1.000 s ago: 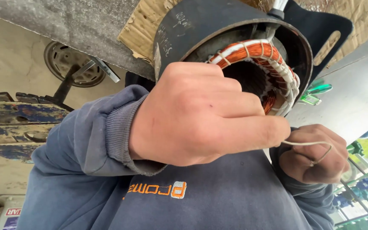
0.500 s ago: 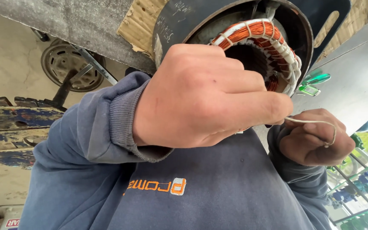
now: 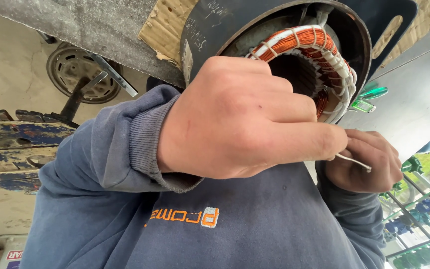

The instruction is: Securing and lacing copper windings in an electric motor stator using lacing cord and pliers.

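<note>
The left hand [image 3: 245,119] is closing into a fist nearest the camera, pinching one end of a thin white lacing cord [image 3: 353,162] at its fingertips. Just beside it, the right hand [image 3: 367,162] is curling loosely around the cord's other end. Directly behind both hands, the stator's copper winding [image 3: 307,45] is sitting inside a dark motor housing [image 3: 215,25].

Our thin white lacing cord [image 3: 353,162], pulled taut and pinched between our two fists, our dark round motor stator [image 3: 274,45] lying on its side, copper windings [image 3: 307,42] bound in white ties, open end facing us
</note>
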